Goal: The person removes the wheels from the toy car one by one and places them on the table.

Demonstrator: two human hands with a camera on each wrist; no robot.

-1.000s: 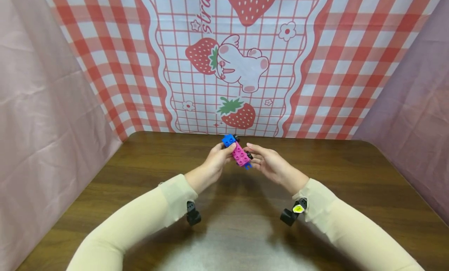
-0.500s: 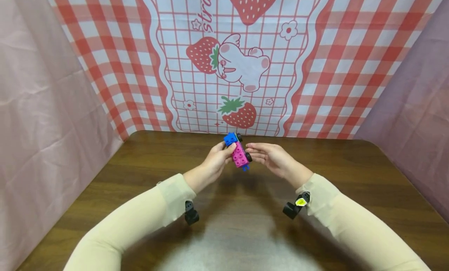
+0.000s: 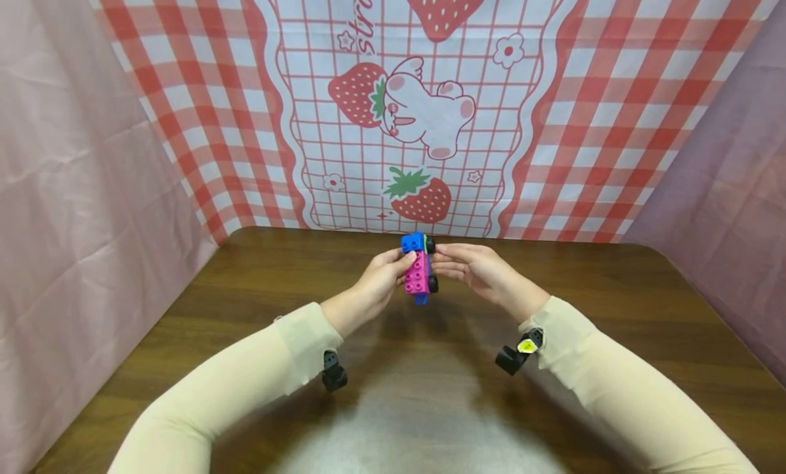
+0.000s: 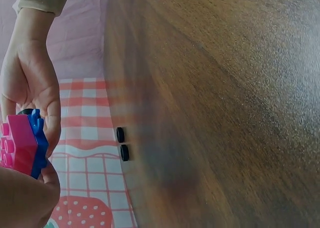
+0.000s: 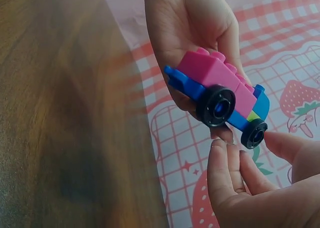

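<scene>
Just below centre in the head view, the left hand point(image 3: 379, 281) grips a pink-and-blue toy car point(image 3: 417, 283) above the table point(image 3: 614, 303). The right hand point(image 3: 488, 277), fingers loosely extended, nears one wheel point(image 5: 254, 134), contact unclear. Left-centre in the left wrist view sit two black discs point(image 4: 120, 135).

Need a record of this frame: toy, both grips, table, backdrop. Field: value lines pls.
toy: car, raised off the table
build: pink block over blue base, blue block at one end
left grip: holds the car, thumb on pink block
right grip: fingers extended, thumb tip at the wheel nearest the blue block; contact unclear
table far edge: two small black discs
backdrop: strawberry-print cloth
</scene>
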